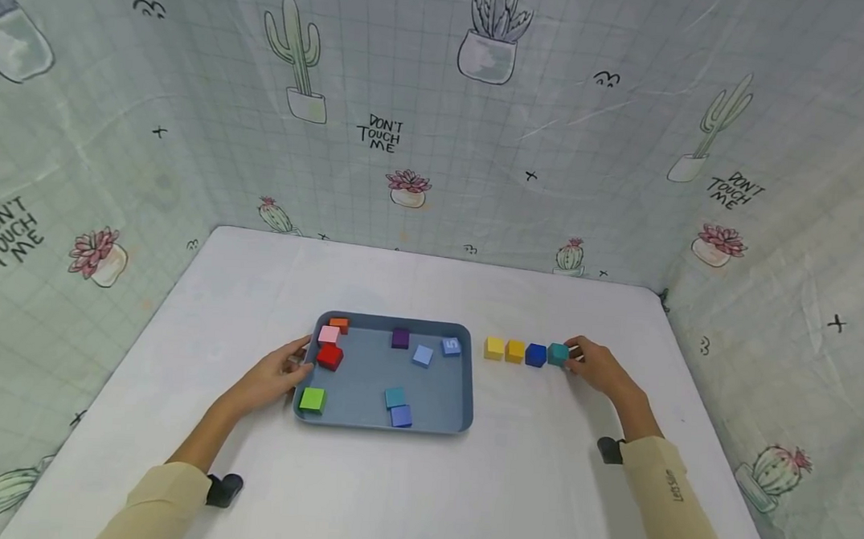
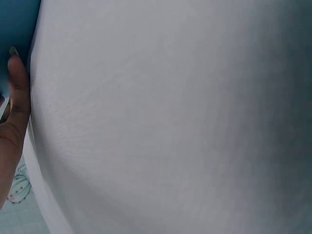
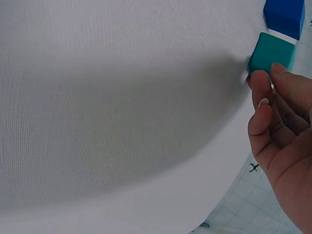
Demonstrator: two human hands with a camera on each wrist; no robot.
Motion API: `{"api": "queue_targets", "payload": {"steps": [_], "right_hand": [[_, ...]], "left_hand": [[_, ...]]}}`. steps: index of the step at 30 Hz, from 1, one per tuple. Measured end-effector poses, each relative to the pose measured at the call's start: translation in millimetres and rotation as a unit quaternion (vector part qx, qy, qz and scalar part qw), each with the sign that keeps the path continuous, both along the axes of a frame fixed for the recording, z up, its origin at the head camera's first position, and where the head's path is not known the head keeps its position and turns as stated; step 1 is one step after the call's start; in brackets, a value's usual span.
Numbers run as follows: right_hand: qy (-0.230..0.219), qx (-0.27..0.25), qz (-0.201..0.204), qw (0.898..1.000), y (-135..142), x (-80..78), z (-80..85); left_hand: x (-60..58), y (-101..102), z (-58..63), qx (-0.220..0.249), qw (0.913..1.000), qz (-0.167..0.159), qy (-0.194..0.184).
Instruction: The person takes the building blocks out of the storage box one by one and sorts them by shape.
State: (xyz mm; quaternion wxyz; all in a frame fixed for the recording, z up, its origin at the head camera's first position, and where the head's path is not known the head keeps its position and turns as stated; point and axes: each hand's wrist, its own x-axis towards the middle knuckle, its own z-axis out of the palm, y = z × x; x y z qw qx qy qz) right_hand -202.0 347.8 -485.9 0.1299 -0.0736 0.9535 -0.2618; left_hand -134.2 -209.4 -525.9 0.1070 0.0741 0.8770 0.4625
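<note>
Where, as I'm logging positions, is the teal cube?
In the head view, right of the tray, the teal cube sits between the dark blue cube and the right hand.

both arms reach forward and inward, bare below the pale tan sleeves point(image 1: 672, 493). the left forearm point(image 1: 204, 432) slants up to the left hand point(image 1: 279, 373), its thumb set apart from its bent fingers. the right forearm point(image 1: 639, 415) leans the other way, ending in the right hand point(image 1: 594, 367). there the thumb point(image 3: 292, 87) and a fingertip pinch close together, another finger point(image 3: 261, 119) curling in above the palm point(image 3: 292, 170).
</note>
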Motion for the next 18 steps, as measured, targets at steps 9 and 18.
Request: {"api": "queue_targets", "payload": {"steps": [9,18], "right_hand": [[-0.006,0.005,0.008,1.000,-1.0,0.3,-0.4],[-0.018,0.004,0.003,1.000,-0.2,2.1,-0.5]], "left_hand": [[2.3,-0.7,-0.4,-0.012,0.9999,0.000,0.002],[-0.1,-0.6,-1.8,-0.004,1.0000,-0.003,0.001]]}}
